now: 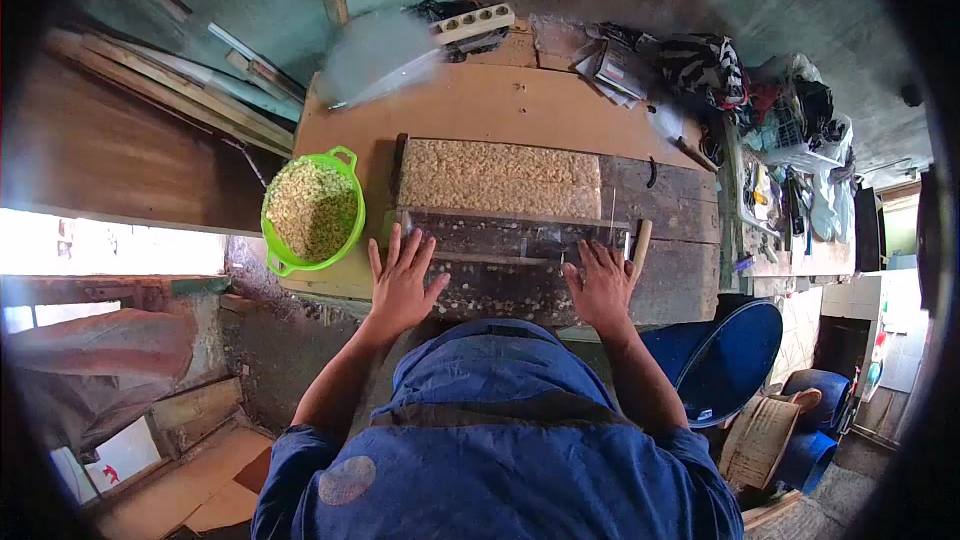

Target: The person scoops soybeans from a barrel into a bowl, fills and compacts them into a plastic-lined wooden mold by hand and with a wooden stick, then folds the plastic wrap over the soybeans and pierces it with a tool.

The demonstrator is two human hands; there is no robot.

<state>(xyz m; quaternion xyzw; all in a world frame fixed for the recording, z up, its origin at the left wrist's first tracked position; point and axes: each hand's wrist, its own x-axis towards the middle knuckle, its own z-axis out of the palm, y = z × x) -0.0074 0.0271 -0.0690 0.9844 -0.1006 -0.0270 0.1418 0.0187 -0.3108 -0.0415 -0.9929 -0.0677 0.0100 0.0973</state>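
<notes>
A flat rectangular slab of pale, grainy pieces lies on a dark wooden board on the table. My left hand rests palm down with spread fingers at the left end of a dark strip in front of the slab. At the strip's right end, my right hand lies flat, fingers apart, beside a light wooden stick. Neither hand holds anything. To the left of the slab stands a green colander with pale pieces in it.
A translucent sheet and a power strip lie at the table's back. Papers and bags are at the back right. A blue barrel stands at the lower right; planks lean at the left.
</notes>
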